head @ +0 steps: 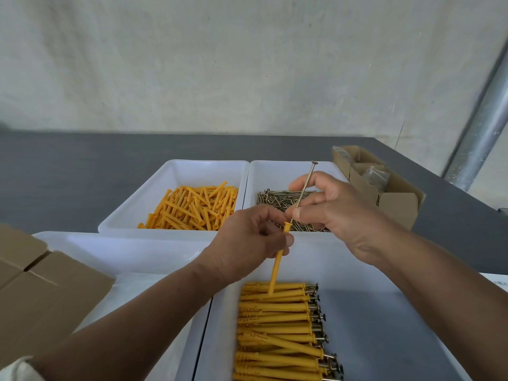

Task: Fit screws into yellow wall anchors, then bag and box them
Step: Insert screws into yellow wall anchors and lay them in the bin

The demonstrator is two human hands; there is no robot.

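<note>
Finished anchors [275, 325] up front; left hand [242, 243] pinches the light-looking stiff anchor [277, 266] near its collar, right hand [338, 213] pinches the screw [309, 174] low down.

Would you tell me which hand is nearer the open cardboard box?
Right. The right hand, pinching a screw, is beside the open cardboard box; the left hand, gripping a yellow anchor, is farther left.

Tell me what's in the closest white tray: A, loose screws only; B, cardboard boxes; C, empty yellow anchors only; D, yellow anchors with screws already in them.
D: the closest tray holds a stack of yellow anchors with metal screw heads sticking out of their right ends.
</note>
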